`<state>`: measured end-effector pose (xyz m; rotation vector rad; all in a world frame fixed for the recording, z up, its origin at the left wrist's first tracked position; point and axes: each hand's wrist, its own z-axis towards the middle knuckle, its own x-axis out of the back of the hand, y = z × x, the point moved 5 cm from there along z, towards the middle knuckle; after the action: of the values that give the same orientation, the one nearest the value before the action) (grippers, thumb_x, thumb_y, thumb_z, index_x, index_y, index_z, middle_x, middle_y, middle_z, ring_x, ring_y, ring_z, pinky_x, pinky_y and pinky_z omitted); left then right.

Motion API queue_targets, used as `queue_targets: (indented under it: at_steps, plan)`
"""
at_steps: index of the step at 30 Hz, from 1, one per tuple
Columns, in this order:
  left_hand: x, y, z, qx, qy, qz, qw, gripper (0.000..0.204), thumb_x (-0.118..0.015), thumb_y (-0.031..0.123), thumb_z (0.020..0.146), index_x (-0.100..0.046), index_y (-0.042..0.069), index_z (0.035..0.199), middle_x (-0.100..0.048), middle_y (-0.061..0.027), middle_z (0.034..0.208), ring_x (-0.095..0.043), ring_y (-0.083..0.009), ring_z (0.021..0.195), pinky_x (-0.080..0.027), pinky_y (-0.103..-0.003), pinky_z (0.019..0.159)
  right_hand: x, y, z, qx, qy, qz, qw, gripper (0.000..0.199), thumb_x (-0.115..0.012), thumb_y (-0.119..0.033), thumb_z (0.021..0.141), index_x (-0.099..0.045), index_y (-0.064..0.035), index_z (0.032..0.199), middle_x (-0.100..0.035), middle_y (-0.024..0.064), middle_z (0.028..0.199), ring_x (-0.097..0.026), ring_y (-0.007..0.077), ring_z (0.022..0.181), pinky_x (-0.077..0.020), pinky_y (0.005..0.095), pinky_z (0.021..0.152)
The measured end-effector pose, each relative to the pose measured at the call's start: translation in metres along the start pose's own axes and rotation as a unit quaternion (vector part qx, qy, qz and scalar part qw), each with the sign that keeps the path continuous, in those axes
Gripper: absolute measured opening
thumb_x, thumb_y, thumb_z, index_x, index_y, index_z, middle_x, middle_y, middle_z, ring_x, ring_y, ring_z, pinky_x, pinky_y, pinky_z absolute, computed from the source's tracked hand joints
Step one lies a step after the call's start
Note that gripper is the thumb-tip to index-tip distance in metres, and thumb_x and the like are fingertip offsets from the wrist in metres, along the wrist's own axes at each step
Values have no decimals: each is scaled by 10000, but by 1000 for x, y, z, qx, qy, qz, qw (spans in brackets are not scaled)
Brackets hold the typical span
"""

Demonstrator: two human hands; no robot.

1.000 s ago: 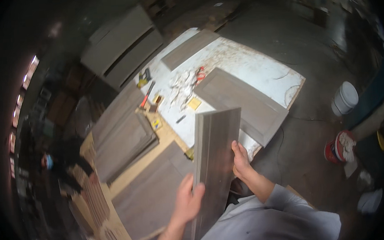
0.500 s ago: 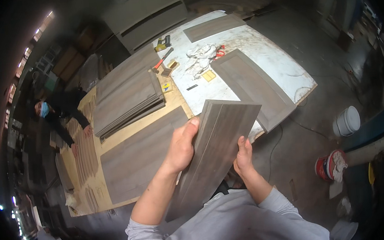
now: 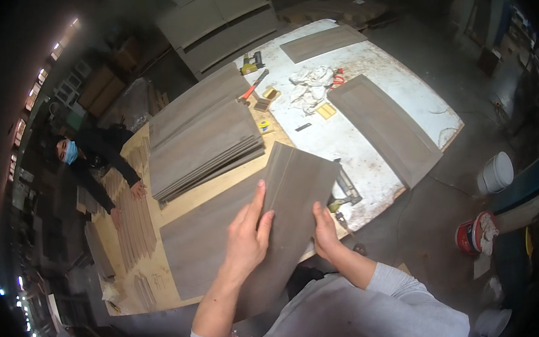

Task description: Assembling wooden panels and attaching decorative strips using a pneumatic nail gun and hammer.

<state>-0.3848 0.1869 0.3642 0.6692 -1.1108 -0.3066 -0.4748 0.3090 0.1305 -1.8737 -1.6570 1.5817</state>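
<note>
A long grey-brown wooden panel (image 3: 303, 188) with a grooved strip along its left side stands tilted in front of me, its lower end near my body. My left hand (image 3: 248, 238) lies against its left part, index finger stretched upward along the face and thumb apart. On the panel's right edge my right hand (image 3: 326, 230) keeps hold, thumb up, with its other fingers mostly hidden. Just beyond that edge a nail gun (image 3: 347, 191) rests on the white tabletop, partly covered by the panel. Left of the panel lies a flat grey-brown board (image 3: 205, 240).
Stacked boards (image 3: 207, 145), a hammer (image 3: 255, 86), a second nail gun (image 3: 252, 63), a white rag (image 3: 311, 86) and a framed panel (image 3: 383, 128) lie on the worktable (image 3: 411, 72). At left a masked person (image 3: 94, 157) touches narrow strips (image 3: 136, 223). Buckets (image 3: 495, 173) stand right.
My left hand has shifted from gripping the panel's left edge to lying on its face. The panel has turned, showing more of its broad face, and the near nail gun has come into view.
</note>
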Motion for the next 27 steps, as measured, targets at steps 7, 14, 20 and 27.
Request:
queue_targets:
  at_steps: [7, 14, 20, 27]
  plan:
    - [57, -127, 28, -4, -49, 174, 983, 573, -631, 172, 991, -460, 250, 1533, -629, -141, 921, -666, -362, 773, -555, -474, 658, -28, 50, 49, 135, 53, -312, 939, 568, -739, -119, 890, -528, -94, 1416, -589, 139, 1323, -552, 218, 1174, -462, 339, 988]
    - [38, -225, 51, -9, -125, 219, 968, 528, -648, 194, 978, -518, 249, 1486, -615, -129, 935, -649, -349, 810, -538, -458, 704, -35, -43, 130, 259, 125, -376, 881, 342, -703, -104, 909, -660, -79, 1247, -660, 73, 1208, -606, 190, 1097, -488, 309, 929]
    - [33, -269, 64, 71, -99, 209, 970, 327, -648, 277, 977, -681, 244, 1301, -719, -85, 1068, -722, -301, 907, -585, -419, 747, -134, -129, 314, 387, 7, -551, 739, 254, -685, -168, 874, -712, -94, 1116, -676, 136, 1122, -603, 350, 1088, -465, 417, 994]
    - [44, -248, 71, 0, -75, 236, 969, 278, -812, 150, 804, -727, 229, 1057, -740, -38, 1045, -688, -190, 726, -527, -314, 608, -266, -81, 591, 277, -91, -770, 568, 306, -599, -197, 923, -682, -122, 1207, -645, 116, 1289, -548, 353, 1251, -447, 450, 1055]
